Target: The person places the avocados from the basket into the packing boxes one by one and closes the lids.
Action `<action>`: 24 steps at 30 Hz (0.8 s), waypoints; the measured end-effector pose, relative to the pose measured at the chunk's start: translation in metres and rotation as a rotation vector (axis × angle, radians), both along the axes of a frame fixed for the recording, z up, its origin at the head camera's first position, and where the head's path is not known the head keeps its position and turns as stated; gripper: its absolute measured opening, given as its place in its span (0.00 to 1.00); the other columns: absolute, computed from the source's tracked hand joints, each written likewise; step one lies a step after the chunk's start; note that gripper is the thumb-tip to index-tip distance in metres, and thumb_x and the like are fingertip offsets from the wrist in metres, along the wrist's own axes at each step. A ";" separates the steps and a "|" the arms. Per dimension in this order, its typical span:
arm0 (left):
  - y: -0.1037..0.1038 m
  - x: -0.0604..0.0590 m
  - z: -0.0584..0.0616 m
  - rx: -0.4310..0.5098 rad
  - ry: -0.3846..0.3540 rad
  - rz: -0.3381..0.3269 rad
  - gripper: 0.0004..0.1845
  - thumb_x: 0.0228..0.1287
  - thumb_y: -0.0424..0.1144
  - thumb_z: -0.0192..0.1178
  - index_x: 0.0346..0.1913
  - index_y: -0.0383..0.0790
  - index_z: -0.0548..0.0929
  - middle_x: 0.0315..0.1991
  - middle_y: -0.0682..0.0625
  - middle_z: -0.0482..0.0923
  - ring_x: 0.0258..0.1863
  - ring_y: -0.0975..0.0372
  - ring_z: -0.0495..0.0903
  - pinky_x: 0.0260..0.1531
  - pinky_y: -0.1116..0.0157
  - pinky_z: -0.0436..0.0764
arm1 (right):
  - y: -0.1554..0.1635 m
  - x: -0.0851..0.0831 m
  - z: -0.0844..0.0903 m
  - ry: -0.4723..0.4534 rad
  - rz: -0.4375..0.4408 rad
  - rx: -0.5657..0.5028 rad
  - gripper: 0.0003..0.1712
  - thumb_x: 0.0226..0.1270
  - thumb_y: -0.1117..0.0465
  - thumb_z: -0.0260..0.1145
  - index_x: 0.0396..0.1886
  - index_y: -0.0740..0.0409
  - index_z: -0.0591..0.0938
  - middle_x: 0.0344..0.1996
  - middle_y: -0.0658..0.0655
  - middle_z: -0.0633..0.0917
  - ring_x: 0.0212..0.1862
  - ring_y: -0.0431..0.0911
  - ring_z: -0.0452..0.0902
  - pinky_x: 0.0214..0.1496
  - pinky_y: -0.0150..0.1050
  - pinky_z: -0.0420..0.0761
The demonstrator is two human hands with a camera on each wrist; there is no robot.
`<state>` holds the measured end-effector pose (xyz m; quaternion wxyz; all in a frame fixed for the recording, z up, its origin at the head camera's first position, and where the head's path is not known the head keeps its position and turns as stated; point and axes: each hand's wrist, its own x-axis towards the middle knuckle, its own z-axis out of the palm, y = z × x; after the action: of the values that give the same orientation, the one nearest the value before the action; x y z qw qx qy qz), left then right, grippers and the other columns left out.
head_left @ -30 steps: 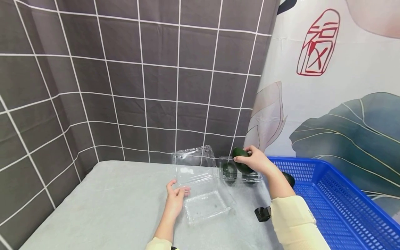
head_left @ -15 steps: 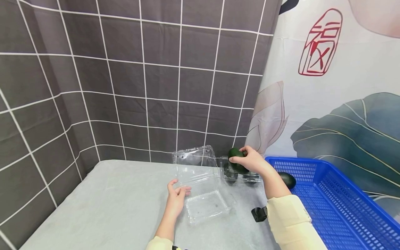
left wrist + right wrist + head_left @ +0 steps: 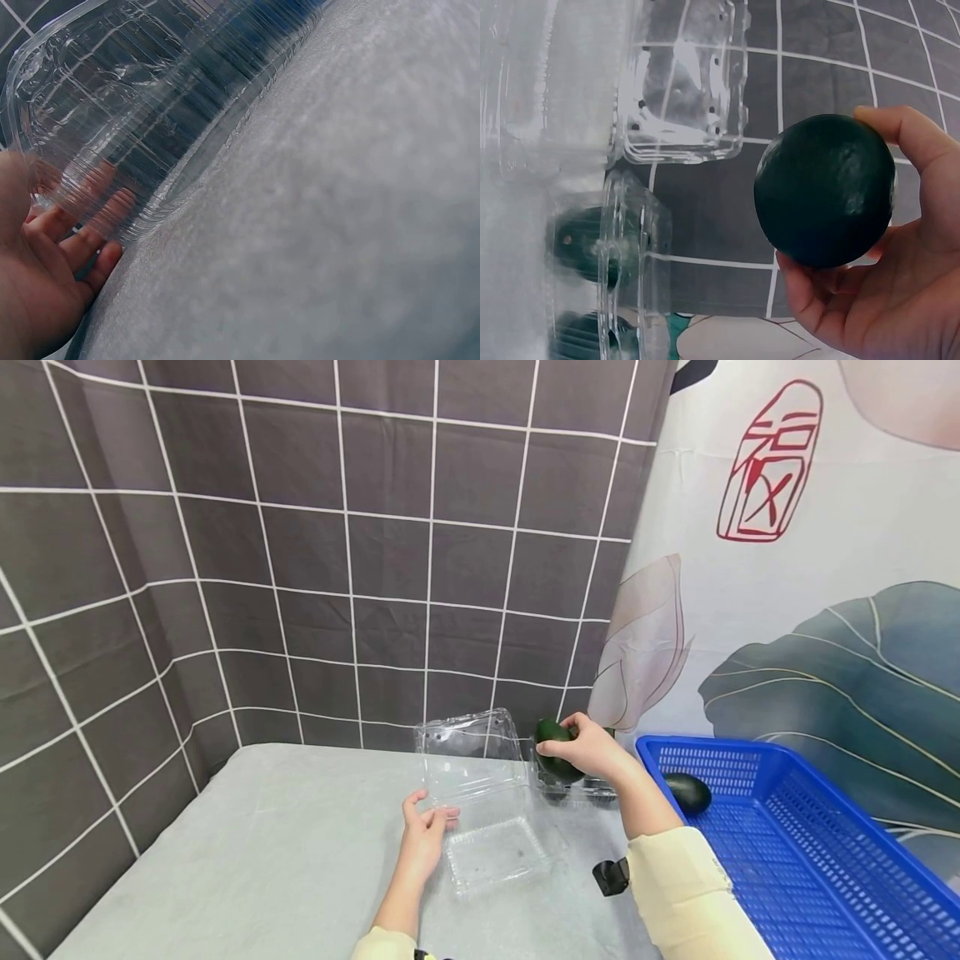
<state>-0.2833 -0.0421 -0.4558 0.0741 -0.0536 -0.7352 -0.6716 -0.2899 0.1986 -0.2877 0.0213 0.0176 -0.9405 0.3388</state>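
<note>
In the head view my right hand (image 3: 588, 752) grips a dark green avocado (image 3: 553, 748) above a clear plastic box at the table's back edge. The right wrist view shows this avocado (image 3: 825, 191) between thumb and fingers. Two more avocados (image 3: 592, 244) lie in that back box. A clamshell box (image 3: 497, 855) stands with its lid (image 3: 468, 758) raised, and no fruit is in it. At its left back corner, my left hand (image 3: 422, 837) holds the clear plastic edge. Fingers (image 3: 97, 217) show partly through the plastic in the left wrist view.
A blue perforated basket (image 3: 780, 852) stands at the right, with an avocado (image 3: 688, 793) near its back left corner. The grey cloth-covered table (image 3: 285, 852) stretches to the left. A dark gridded curtain (image 3: 382, 560) hangs behind it.
My right hand has carried the avocado a short way left, over the back box. The left hand and the clamshell box have kept their places. The avocado in the basket shows more fully.
</note>
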 end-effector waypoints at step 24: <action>0.000 -0.001 -0.001 -0.002 0.003 0.002 0.23 0.69 0.30 0.45 0.61 0.32 0.50 0.41 0.39 0.82 0.40 0.52 0.82 0.53 0.47 0.66 | -0.024 -0.001 -0.009 -0.047 0.013 0.023 0.33 0.53 0.45 0.66 0.49 0.62 0.70 0.40 0.61 0.78 0.37 0.51 0.75 0.37 0.44 0.76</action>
<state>-0.2838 -0.0416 -0.4563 0.0758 -0.0537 -0.7358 -0.6708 -0.2905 0.1747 -0.2966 -0.0031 0.0159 -0.9444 0.3284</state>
